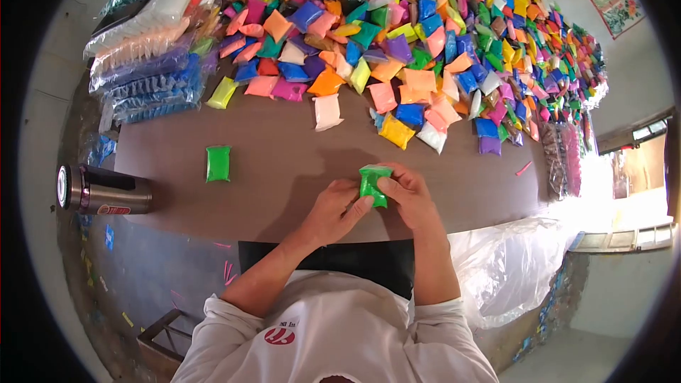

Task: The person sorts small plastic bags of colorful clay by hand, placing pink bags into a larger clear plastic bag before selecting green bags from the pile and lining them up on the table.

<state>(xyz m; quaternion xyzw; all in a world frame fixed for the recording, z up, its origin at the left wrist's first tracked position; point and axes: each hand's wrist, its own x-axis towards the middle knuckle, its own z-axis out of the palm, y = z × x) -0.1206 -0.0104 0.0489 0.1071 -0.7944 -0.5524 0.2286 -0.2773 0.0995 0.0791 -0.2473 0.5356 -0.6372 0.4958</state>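
Note:
Near the front edge of the brown table, both my hands grip a small green packet (372, 186) that looks like soft clay in clear plastic. My left hand (335, 211) pinches its lower left side, with the thumb at the bottom corner. My right hand (409, 195) holds the right side, thumb pressed on the front and fingers behind, so part of the packet is hidden. A second green packet (218, 163) lies flat on the table to the left, apart from my hands.
A large heap of many-coloured packets (418, 78) covers the table's far side. Bundles of bagged packets (152, 64) are stacked at the back left. A steel thermos (106, 190) lies at the left edge. Clear plastic sheeting (504, 262) hangs at the front right.

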